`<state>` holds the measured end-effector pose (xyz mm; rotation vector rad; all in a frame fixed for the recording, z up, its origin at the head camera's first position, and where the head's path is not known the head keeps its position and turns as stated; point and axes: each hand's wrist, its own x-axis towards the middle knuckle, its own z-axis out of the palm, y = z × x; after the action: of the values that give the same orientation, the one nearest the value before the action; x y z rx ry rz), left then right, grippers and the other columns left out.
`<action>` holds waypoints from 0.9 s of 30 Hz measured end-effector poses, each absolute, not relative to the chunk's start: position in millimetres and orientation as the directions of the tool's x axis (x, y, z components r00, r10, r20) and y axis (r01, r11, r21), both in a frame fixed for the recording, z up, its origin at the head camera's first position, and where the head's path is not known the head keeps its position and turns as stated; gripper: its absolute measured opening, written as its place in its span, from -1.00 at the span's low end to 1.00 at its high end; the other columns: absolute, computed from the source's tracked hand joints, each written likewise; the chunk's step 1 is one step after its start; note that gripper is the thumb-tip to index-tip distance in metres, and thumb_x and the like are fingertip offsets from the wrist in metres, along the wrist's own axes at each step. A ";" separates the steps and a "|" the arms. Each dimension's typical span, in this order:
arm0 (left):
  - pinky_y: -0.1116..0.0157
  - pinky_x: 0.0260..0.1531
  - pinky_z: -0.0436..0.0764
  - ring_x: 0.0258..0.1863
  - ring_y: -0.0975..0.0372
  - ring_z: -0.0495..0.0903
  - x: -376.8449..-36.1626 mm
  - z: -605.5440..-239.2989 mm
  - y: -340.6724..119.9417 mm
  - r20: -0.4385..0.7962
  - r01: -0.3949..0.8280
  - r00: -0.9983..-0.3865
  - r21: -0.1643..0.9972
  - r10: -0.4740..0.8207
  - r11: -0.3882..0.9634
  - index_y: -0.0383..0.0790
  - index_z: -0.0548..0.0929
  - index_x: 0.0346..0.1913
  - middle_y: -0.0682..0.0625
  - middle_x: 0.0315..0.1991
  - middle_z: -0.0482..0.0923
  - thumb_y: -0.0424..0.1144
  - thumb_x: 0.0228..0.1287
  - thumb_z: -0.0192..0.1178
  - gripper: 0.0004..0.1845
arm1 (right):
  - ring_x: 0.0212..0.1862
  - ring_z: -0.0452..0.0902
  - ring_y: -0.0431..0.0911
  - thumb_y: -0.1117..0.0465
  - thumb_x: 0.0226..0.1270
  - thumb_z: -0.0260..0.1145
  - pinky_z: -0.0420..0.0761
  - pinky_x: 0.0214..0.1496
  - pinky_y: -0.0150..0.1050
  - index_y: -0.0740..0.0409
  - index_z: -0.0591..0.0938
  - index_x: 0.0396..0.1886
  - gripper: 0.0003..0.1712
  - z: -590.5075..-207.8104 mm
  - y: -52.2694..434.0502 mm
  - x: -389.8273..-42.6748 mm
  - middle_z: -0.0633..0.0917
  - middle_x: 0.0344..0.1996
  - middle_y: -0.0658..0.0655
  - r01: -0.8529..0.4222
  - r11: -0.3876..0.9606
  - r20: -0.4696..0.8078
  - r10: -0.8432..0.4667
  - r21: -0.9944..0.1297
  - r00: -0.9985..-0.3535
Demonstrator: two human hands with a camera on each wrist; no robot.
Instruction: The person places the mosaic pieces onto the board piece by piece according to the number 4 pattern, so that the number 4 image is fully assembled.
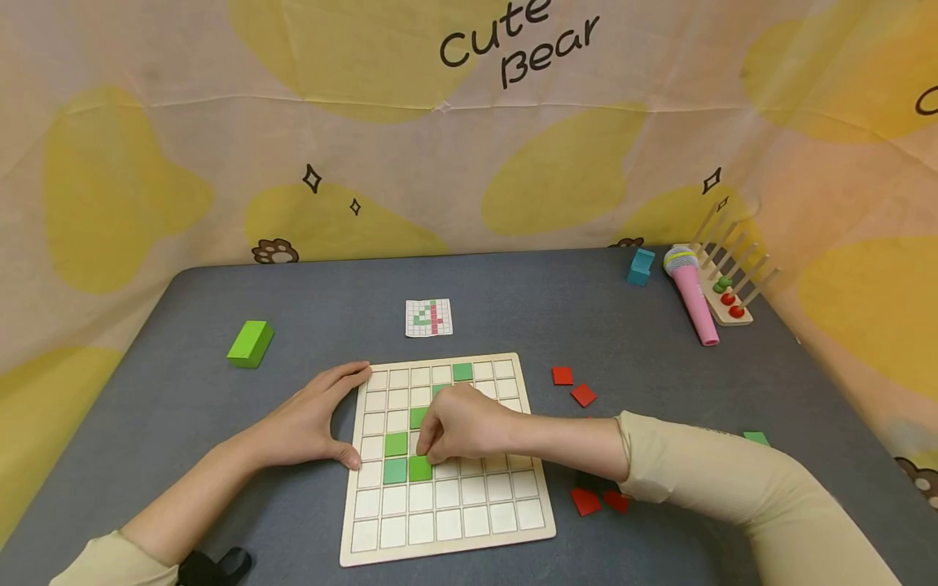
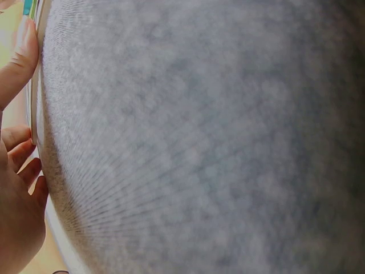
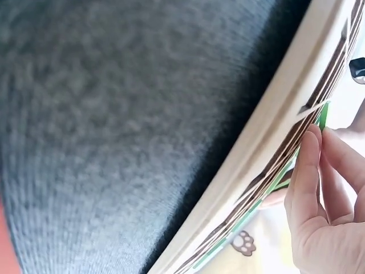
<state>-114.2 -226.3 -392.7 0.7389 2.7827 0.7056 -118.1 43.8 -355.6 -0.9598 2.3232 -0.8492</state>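
Two hands worked the grid board (image 1: 447,521): the left hand (image 1: 308,423) braced its left edge, fingers straight, while the right hand (image 1: 462,427) pinched a green tile (image 1: 421,468) into a mid-board cell.

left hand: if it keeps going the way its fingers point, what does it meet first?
Nothing to cross: the left hand already touches the left edge of the grid board, its fingers pointing right; farther on, probably the right hand.

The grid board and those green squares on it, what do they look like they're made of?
The grid board looks like pale unfinished wood: light, matte, with a raised rim and dividers. The green squares seem to be thin painted wooden tiles, flat and evenly coloured, though plastic can't be excluded.
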 end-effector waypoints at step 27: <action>-0.16 0.27 0.37 0.46 -0.09 0.21 -114.7 -392.9 -226.2 -0.065 0.415 -0.863 0.474 0.501 0.776 -0.24 0.23 0.50 -0.12 0.52 0.14 0.45 -0.38 0.45 0.35 | -0.35 0.65 -0.22 0.19 0.18 0.44 0.61 -0.24 -0.31 0.09 0.79 -0.18 -0.80 -320.5 161.0 -179.5 0.79 -0.40 -0.03 -0.277 0.662 -0.150 -0.512 -0.696 -0.846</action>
<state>-114.7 -226.2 -392.9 0.7243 2.7815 0.6772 -179.5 161.0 -320.5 -0.6259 2.5470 -0.9861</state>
